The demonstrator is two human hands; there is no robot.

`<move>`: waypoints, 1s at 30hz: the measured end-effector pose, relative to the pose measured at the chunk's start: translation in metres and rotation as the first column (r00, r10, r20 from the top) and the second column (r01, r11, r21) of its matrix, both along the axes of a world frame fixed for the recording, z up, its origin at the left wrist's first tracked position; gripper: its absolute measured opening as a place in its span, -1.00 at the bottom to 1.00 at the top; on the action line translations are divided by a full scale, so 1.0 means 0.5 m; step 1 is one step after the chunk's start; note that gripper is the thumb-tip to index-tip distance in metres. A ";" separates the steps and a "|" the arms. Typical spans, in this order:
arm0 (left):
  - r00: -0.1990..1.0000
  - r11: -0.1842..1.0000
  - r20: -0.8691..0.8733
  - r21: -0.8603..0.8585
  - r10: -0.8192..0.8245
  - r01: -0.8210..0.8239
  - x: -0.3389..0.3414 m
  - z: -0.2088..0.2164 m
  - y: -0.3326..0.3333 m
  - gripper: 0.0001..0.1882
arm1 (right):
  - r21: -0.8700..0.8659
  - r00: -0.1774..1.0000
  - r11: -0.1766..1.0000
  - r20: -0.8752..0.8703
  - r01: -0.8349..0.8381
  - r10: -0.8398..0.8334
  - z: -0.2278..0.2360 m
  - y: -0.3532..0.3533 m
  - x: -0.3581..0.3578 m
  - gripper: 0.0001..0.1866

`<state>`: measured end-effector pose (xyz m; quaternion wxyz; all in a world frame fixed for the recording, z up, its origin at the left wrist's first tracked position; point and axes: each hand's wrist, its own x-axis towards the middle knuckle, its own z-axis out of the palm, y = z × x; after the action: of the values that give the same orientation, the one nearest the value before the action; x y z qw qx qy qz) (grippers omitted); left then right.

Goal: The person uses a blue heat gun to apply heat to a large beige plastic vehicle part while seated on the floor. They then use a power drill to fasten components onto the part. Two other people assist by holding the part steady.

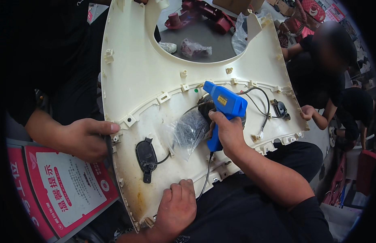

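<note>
The cream panel (143, 81) lies inner face up across the lap, long axis running away from the wearer. The left hand (177, 206) presses flat, fingers open, on its near edge, apparently to steady it. A co-worker's hand (84, 137) grips the left edge. The right hand (228, 131) is closed around the blue glue gun (224, 107), handle toward the wearer, nozzle pointing up-left at panel centre beside a plastic bag (188, 131).

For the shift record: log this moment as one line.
right hand: grips blue glue gun, nozzle down on cream plastic panel | left hand: pressed on panel's near edge | another person's hand: steadies left edge
</note>
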<state>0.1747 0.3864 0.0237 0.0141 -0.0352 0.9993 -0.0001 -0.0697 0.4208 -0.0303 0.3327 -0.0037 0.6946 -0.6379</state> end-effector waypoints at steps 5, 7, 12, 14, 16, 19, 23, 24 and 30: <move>1.000 1.000 -0.014 0.005 0.005 -0.005 0.000 0.001 0.001 -0.54 | 0.002 1.000 1.000 0.018 0.021 -0.021 0.002 -0.003 0.006 -0.82; 1.000 1.000 -0.018 0.008 0.007 -0.007 0.000 0.002 0.000 -0.54 | -0.020 0.999 0.999 0.029 0.046 -0.045 0.006 -0.006 0.011 -0.83; 1.000 1.000 -0.004 -0.014 -0.001 0.001 -0.001 0.004 0.000 -0.54 | -0.045 0.999 0.998 0.012 0.040 -0.039 -0.003 -0.008 0.013 -0.84; 1.000 1.000 -0.002 -0.012 0.000 0.000 -0.001 0.005 0.000 -0.54 | -0.047 0.999 0.998 0.009 0.041 -0.041 -0.003 -0.010 0.014 -0.84; 1.000 1.000 -0.002 -0.010 -0.002 0.002 -0.001 0.005 0.000 -0.55 | -0.049 0.999 0.998 0.014 0.044 -0.044 0.001 -0.012 0.016 -0.84; 1.000 1.000 -0.006 0.000 -0.006 0.006 0.000 0.004 -0.001 -0.55 | -0.057 1.000 0.998 0.003 0.032 -0.031 -0.002 -0.010 0.015 -0.84; 1.000 1.000 -0.005 -0.007 -0.012 0.012 0.000 0.005 -0.002 -0.56 | -0.031 0.999 0.999 0.001 0.034 -0.034 -0.005 -0.011 0.015 -0.84; 1.000 1.000 -0.005 -0.004 -0.010 0.010 0.000 0.004 -0.002 -0.56 | -0.030 0.999 0.999 0.000 0.035 -0.035 -0.005 -0.011 0.015 -0.84; 1.000 1.000 -0.012 -0.002 -0.007 0.007 0.001 0.001 -0.003 -0.57 | -0.041 1.000 0.999 -0.010 0.007 -0.008 -0.008 -0.006 0.012 -0.83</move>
<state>0.1751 0.3852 0.0243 0.0083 -0.0319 0.9995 -0.0010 -0.0638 0.4179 -0.0343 0.3267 -0.0111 0.6831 -0.6531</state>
